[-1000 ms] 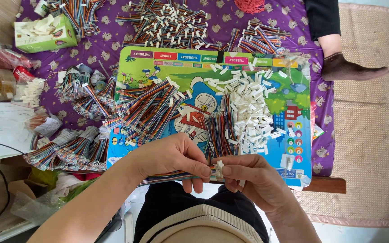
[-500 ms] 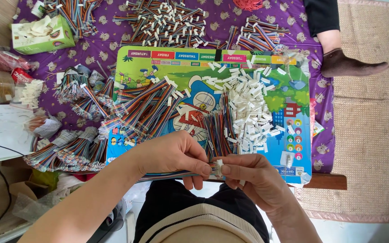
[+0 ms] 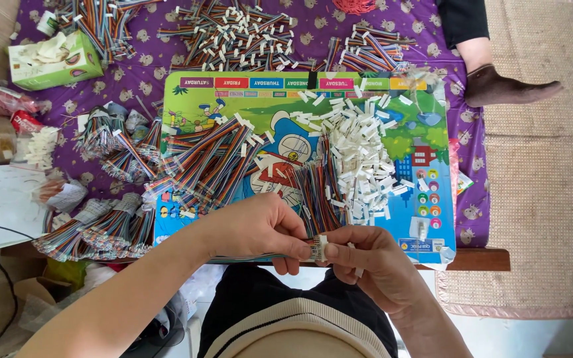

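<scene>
Head view: left hand (image 3: 260, 225) pinches ribbon cable (image 3: 260, 257), right hand (image 3: 373, 262) grips white connector (image 3: 318, 248), near board (image 3: 426, 219) edge for alignment.

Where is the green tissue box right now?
In the head view, the green tissue box sits at the top left on the purple cloth, beside a pile of rainbow wires.

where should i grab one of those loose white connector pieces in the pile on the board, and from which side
Pinch one white connector across its two long flat sides, coming from above with fingertips. The pieces are small, oblong and lie flat on the colourful board, so a top-down pinch likely works best. Choose one at the pile's right edge, where they lie single and apart; in the middle they overlap.
</scene>
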